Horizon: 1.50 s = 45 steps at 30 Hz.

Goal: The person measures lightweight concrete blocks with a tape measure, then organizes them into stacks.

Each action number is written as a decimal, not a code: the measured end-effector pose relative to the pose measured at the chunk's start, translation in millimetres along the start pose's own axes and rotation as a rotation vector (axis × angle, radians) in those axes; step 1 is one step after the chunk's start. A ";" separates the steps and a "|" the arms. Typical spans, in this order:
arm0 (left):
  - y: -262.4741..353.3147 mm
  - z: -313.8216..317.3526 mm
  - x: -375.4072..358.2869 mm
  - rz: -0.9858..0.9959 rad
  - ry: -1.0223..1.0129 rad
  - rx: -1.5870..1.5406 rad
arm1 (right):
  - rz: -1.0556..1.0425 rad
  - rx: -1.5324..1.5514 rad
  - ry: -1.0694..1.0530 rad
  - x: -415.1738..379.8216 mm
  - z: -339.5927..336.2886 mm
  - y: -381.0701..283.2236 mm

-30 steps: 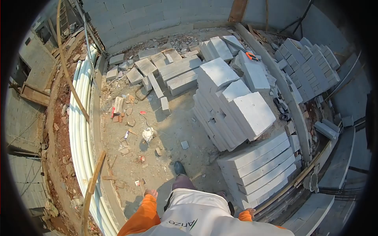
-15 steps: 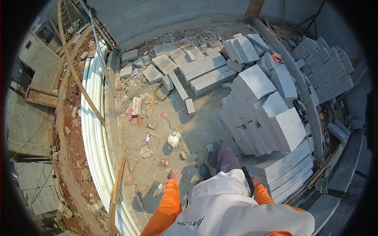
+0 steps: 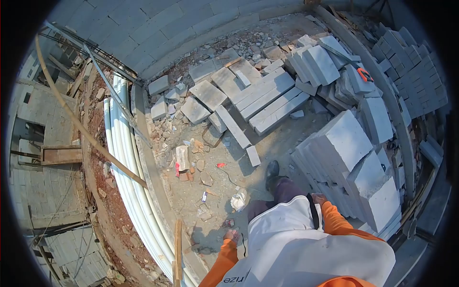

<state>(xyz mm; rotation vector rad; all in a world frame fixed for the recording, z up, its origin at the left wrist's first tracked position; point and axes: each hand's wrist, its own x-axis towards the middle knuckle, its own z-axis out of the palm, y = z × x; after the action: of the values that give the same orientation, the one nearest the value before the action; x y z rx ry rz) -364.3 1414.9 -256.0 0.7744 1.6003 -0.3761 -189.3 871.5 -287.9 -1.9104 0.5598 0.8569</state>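
Note:
My left hand hangs low at my left side, fingers loosely bent and apart, with nothing visible in it. Below it is dusty ground with a small crumpled wrapper close by. At my right side, beside a dark strap, is my right hand; its fingers are small in view and partly hidden. Nearest to that hand rises a stack of light grey blocks. A dark boot is planted ahead of me on the floor.
Long blocks and flat slabs lie ahead among rubble. A handsaw with an orange handle rests on blocks at the right. White pipes run along the left edge. A white bag sits on the ground.
I have stepped forward, and a boot now shows farther ahead. The block stack and slabs appear closer and farther right. My left hand sits lower in view; my right hand has swung forward.

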 end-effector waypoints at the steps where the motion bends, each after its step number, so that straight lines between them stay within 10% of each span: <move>1: 15.1 -1.7 -1.2 0.043 -0.075 -0.045 | -0.042 -0.197 0.048 19.0 5.4 -36.0; 8: 190.6 126.9 -38.6 0.288 0.011 -0.016 | -0.137 -0.127 0.139 75.9 0.8 -264.8; 19: 406.1 371.2 29.3 0.433 -0.290 0.488 | 0.051 0.036 0.292 183.6 19.2 -257.0; 27: 393.3 555.1 161.7 0.157 -0.496 0.552 | 0.168 0.428 0.522 384.1 29.3 -287.4; 32: 338.8 641.5 284.9 -0.211 -0.292 0.219 | 0.376 0.548 0.584 563.2 57.5 -282.2; 35: 300.2 678.5 320.0 0.143 -0.482 0.044 | 0.533 0.372 0.869 644.3 71.4 -303.3; 38: 252.5 684.8 353.9 0.281 -0.172 0.144 | 0.549 0.498 0.897 671.6 78.1 -343.0; 45: 257.6 690.2 307.3 0.195 -0.260 0.137 | 0.356 0.539 0.888 686.3 82.3 -320.8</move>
<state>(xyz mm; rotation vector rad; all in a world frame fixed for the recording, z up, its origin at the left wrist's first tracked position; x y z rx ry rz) 315.8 1240.6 -635.6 0.9379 1.2546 -0.4288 449.7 1071.9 -651.5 -1.6204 1.5218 -0.0246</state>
